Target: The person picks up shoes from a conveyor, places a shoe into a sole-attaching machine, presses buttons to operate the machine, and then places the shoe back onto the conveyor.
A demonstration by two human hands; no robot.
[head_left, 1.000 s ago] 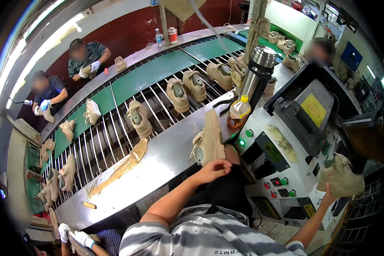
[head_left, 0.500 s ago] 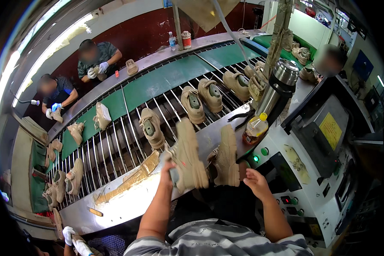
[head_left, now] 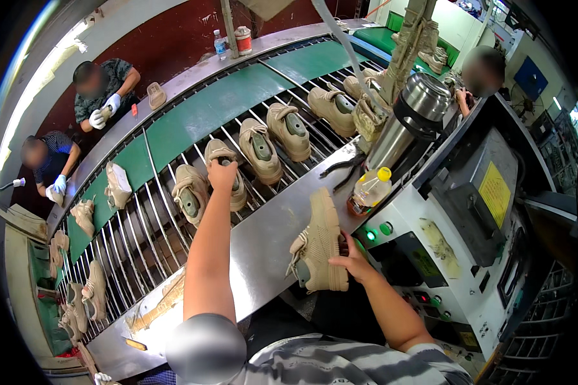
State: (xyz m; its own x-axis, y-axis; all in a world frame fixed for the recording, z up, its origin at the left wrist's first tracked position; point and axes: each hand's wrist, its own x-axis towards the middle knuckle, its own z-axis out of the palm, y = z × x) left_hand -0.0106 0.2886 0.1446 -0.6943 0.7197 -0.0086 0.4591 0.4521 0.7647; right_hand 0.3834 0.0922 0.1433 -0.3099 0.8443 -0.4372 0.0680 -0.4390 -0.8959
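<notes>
My left hand [head_left: 223, 174] reaches out over the conveyor's metal rods, its fingers closed on the collar of a beige sneaker [head_left: 219, 149]. That sneaker rests on the rods between other beige sneakers; my fingers hide part of its opening. Nearer to me, my right hand [head_left: 353, 258] grips a second beige sneaker [head_left: 318, 240], thumb on its side and fingers behind the sole. It is held on its end, toe up, with the thick sole facing right and the laces left. Right beside the left hand's sneaker stands another beige sneaker [head_left: 190, 194] with a green insert in its opening.
A steel flask [head_left: 408, 125], a yellow-capped bottle [head_left: 369, 189] and dark pliers [head_left: 341, 165] are on the ledge. A grey control panel [head_left: 456, 240] stands at my right. A cutter [head_left: 135, 344] lies front left. Co-workers [head_left: 103, 96] work across the conveyor.
My left hand has carried its sneaker from in front of me onto the conveyor rods. The right hand, earlier beside the other sneaker, now clasps it. The whole view has shifted slightly.
</notes>
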